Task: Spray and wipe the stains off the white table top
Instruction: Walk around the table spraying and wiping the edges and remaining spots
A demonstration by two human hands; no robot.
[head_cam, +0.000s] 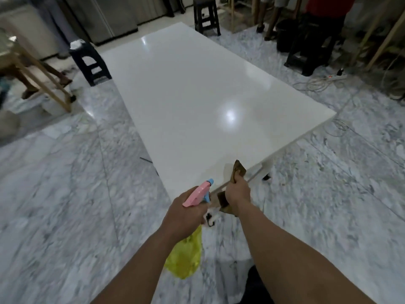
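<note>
The white table top [192, 91] stretches away from me, glossy, with a bright light reflection; no stain shows on it from here. My left hand [186, 212] grips a spray bottle [186, 257] with a yellow body and a pink and blue trigger head, its nozzle aimed at the table's near corner. My right hand [237, 194] grips a brown cloth [237, 170], held upright just above the near edge. Both hands hover in front of the table, above the floor.
Marble floor surrounds the table. Black stools stand at the far left [91, 62], far end [207, 15] and right [311, 53]. A power strip with cables [335, 77] lies on the floor at right. A wooden frame [43, 77] stands left. People's legs [271, 18] show at the back.
</note>
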